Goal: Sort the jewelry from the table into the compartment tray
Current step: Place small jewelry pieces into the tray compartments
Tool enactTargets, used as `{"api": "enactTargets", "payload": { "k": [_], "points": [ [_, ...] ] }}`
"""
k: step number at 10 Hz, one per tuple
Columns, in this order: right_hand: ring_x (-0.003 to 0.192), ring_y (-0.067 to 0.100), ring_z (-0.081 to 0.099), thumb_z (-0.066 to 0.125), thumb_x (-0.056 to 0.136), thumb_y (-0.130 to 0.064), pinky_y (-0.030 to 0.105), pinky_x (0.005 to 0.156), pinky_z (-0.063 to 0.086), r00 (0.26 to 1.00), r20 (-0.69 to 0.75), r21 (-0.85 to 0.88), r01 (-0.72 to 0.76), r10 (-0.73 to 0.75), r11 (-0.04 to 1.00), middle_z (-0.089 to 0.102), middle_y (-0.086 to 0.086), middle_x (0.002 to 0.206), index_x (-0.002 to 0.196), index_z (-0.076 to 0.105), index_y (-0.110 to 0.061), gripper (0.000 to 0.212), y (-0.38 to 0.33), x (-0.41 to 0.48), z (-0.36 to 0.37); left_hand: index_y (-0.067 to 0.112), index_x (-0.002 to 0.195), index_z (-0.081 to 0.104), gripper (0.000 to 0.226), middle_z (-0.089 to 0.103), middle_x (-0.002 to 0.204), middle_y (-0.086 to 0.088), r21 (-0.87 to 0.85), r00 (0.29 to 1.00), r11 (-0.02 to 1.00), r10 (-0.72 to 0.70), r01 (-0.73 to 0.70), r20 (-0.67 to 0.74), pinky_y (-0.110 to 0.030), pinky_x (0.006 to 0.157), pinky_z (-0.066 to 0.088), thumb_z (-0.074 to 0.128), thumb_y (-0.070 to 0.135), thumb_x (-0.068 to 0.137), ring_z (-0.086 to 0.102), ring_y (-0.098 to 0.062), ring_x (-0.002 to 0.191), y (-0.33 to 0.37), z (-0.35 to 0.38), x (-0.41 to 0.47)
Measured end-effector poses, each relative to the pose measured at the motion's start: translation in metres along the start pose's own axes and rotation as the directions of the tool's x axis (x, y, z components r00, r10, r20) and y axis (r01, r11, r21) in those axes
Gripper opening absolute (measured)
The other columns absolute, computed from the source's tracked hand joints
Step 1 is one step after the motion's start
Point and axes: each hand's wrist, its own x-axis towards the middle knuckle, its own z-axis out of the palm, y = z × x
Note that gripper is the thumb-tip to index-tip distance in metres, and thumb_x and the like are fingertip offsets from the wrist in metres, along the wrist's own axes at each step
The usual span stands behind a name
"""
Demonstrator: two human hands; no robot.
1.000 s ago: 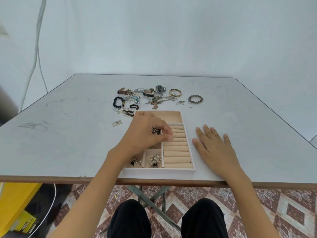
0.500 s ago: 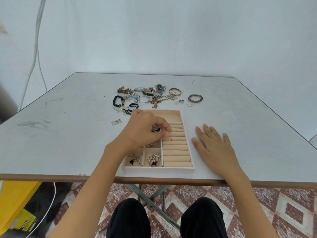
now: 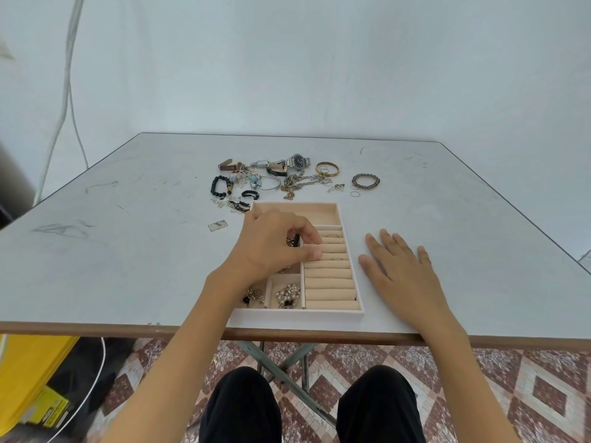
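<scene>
Few pieces are judged sorted so far: two near compartments of the compartment tray (image 3: 297,314) are filled with clustered pieces (image 3: 287,295), and thin rings (image 3: 332,235) are lodged in the rolls. A small dark piece (image 3: 292,241) is pinched by the curled left hand (image 3: 271,247) over the tray's left side. Most of the jewelry (image 3: 287,180), watches, bangles and chains, lies unsorted on the desk (image 3: 128,251) just beyond the tray. The right hand (image 3: 403,276) is laid flat, released, beside the tray.

Left hand (image 3: 271,247), pinching a small piece (image 3: 291,241), hung over the tray's (image 3: 297,314) left cells and blocked them from above; right hand (image 3: 399,273) lay flat just right of the tray, closing that side. Jewelry pile (image 3: 287,180) crowded the strip behind the tray; table (image 3: 128,251) lay open at left and far right.
</scene>
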Motion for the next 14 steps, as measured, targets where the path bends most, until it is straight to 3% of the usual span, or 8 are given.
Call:
{"api": "enactTargets", "payload": {
  "k": [1, 3, 6, 7, 9, 11, 12, 14],
  "points": [
    [0.148, 0.011, -0.005, 0.017, 0.101, -0.049, 0.042, 0.119, -0.005, 1.000, 0.001, 0.007, -0.003, 0.003, 1.000, 0.000, -0.005, 0.161, 0.153, 0.008, -0.031, 0.056, 0.000, 0.000, 0.000, 0.041, 0.080, 0.069, 0.021, 0.067, 0.083, 0.022, -0.027, 1.000, 1.000, -0.014, 0.015, 0.024, -0.047, 0.098, 0.037, 0.073, 0.055, 0.065, 0.057, -0.005, 0.089, -0.002, 0.000, 0.000],
    [0.148, 0.011, -0.005, 0.017, 0.101, -0.049, 0.042, 0.119, -0.005, 1.000, 0.001, 0.007, 0.000, 0.000, 1.000, 0.000, -0.005, 0.161, 0.153, 0.008, -0.030, 0.056, 0.000, -0.001, -0.001, 0.037, 0.082, 0.070, 0.019, 0.066, 0.080, 0.021, 0.010, 1.000, 1.000, -0.012, 0.012, 0.000, -0.040, 0.099, 0.033, 0.075, 0.052, 0.070, 0.053, 0.002, 0.085, -0.001, 0.000, -0.001],
    [0.148, 0.010, -0.006, 0.017, 0.101, -0.049, 0.042, 0.120, -0.004, 1.000, 0.004, 0.019, 0.001, -0.001, 1.000, -0.001, -0.006, 0.161, 0.153, 0.008, -0.031, 0.056, -0.001, -0.002, -0.001, 0.027, 0.092, 0.068, 0.010, 0.068, 0.094, 0.013, -0.164, 0.935, 0.981, -0.152, 0.103, -0.320, -0.009, 0.070, 0.036, 0.062, 0.034, 0.089, 0.058, 0.000, 0.083, -0.037, -0.034, -0.009],
    [0.148, 0.010, -0.006, 0.017, 0.101, -0.049, 0.042, 0.120, -0.005, 1.000, 0.008, 0.015, 0.000, 0.000, 1.000, -0.001, -0.006, 0.161, 0.153, 0.008, -0.031, 0.056, -0.001, -0.002, -0.001, 0.031, 0.094, 0.067, 0.007, 0.068, 0.103, 0.010, -0.059, 0.919, 0.977, -0.213, 0.206, -0.332, -0.031, 0.083, 0.046, 0.062, 0.034, 0.090, 0.060, -0.012, 0.094, -0.075, -0.049, -0.015],
    [0.148, 0.011, -0.006, 0.016, 0.101, -0.049, 0.042, 0.120, -0.004, 1.000, 0.015, -0.006, -0.003, 0.003, 1.000, -0.002, -0.007, 0.161, 0.153, 0.007, -0.031, 0.056, -0.002, -0.001, -0.001, 0.024, 0.128, 0.054, 0.033, 0.047, 0.140, -0.004, 0.294, 0.952, 0.906, -0.281, 0.304, -0.121, -0.039, 0.108, 0.027, 0.045, 0.031, 0.098, 0.042, -0.023, 0.129, -0.107, -0.049, -0.033],
    [0.143, 0.012, 0.021, 0.034, 0.097, -0.053, 0.039, 0.114, 0.020, 1.000, 0.020, -0.021, 0.004, -0.003, 1.000, 0.027, -0.008, 0.155, 0.145, 0.034, -0.034, 0.051, -0.001, 0.005, -0.021, 0.026, 0.143, 0.039, 0.043, 0.030, 0.153, 0.000, 0.371, 0.953, 0.880, -0.301, 0.296, -0.047, -0.038, 0.117, 0.012, 0.028, 0.033, 0.102, 0.024, -0.015, 0.142, -0.104, -0.045, -0.035],
    [0.113, 0.012, 0.050, 0.054, 0.091, -0.047, 0.034, 0.094, 0.039, 0.998, 0.060, 0.151, -0.030, 0.021, 0.988, 0.056, -0.007, 0.123, 0.120, 0.060, -0.034, 0.032, 0.006, 0.036, -0.045, 0.026, 0.141, 0.041, 0.042, 0.032, 0.153, 0.000, 0.380, 0.954, 0.877, -0.295, 0.294, -0.057, -0.038, 0.116, 0.013, 0.030, 0.033, 0.102, 0.026, -0.015, 0.142, -0.104, -0.044, -0.035],
    [0.096, 0.016, 0.058, 0.057, 0.088, -0.019, 0.028, 0.077, 0.040, 0.997, -0.051, 0.299, -0.038, 0.056, 0.953, 0.064, -0.004, 0.106, 0.106, 0.068, -0.025, 0.022, 0.016, 0.129, -0.045, 0.030, 0.117, 0.061, 0.040, 0.056, 0.131, 0.003, 0.223, 0.925, 0.899, -0.352, 0.376, -0.142, -0.040, 0.103, 0.033, 0.043, 0.048, 0.086, 0.049, -0.021, 0.121, -0.100, -0.052, -0.025]
  ]
}}
